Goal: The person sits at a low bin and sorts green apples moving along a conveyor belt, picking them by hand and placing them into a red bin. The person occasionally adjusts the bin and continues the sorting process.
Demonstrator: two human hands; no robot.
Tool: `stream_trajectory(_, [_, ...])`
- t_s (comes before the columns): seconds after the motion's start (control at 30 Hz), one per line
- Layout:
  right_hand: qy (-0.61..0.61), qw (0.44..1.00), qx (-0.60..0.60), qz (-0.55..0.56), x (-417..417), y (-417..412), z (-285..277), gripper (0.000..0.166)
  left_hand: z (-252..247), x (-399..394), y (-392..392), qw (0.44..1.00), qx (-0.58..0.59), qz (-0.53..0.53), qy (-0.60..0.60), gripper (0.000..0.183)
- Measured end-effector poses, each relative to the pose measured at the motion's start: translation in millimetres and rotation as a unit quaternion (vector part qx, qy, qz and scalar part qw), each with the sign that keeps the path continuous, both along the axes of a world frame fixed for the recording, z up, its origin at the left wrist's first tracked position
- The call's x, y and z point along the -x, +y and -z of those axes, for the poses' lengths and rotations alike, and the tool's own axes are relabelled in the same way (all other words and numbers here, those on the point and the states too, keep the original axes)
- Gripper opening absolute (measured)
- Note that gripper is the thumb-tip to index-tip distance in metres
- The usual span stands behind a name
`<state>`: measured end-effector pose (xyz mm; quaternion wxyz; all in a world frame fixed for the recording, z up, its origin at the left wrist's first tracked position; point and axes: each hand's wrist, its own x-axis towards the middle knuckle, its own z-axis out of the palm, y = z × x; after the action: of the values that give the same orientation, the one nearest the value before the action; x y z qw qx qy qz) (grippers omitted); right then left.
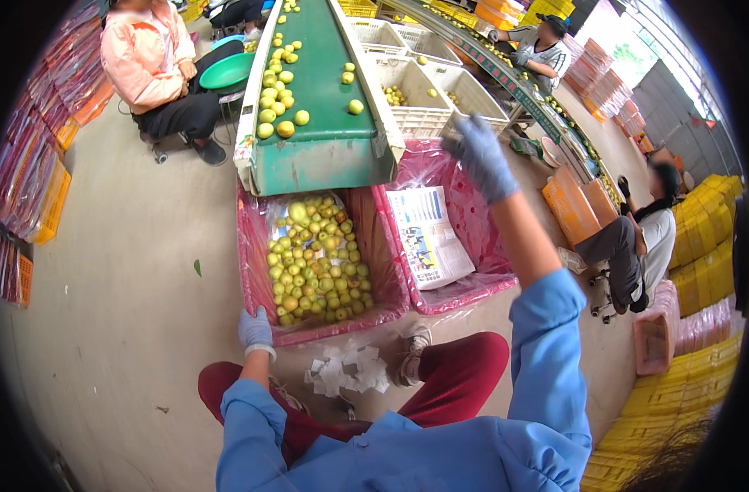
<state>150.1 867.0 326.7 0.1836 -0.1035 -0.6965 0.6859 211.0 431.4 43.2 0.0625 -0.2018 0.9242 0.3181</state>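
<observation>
My left hand (254, 329), in a pale glove, rests on the near left corner of a plastic-lined crate (389, 301). Inside that crate lie many yellow-green round fruits (316, 264). My right hand (476, 154), gloved in grey-blue and blurred, is raised above the far edge of a second lined crate (436, 304) and beside the white crates; whether it holds anything cannot be told. A folded newspaper (433, 246) lies in the second crate. Beyond the fruit crate ends a green conveyor belt (325, 80) carrying scattered fruits (279, 98).
White plastic crates (411, 114), some with fruit, stand right of the belt. A person in a pink jacket (143, 61) sits at left near a green basin (227, 71). Other people (648, 227) sit along a second conveyor (528, 101). Paper pieces (350, 372) lie between my feet.
</observation>
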Motion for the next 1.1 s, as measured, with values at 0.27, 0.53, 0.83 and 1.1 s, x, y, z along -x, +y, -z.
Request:
stream_trajectory(0.27, [-0.218, 0.96, -0.058, -0.167, -145, -102, 176, 0.036, 14, 2, -5, 1.0, 0.015, 0.011, -0.001, 0.061])
stream_trajectory(0.53, [-0.112, 0.661, -0.612, -0.42, -177, -162, 201, 0.046, 11, 4, -1, 0.999, 0.025, -0.019, -0.021, 0.059])
stream_trajectory(0.83, [-0.024, 0.677, -0.618, -0.399, -178, -191, 221, 0.034, 17, 6, -4, 0.999, 0.027, -0.012, -0.032, 0.058])
stream_trajectory(1.1, [-0.025, 0.67, -0.614, -0.417, -181, -194, 222, 0.033, 16, 6, -5, 0.999, 0.039, -0.006, -0.014, 0.056])
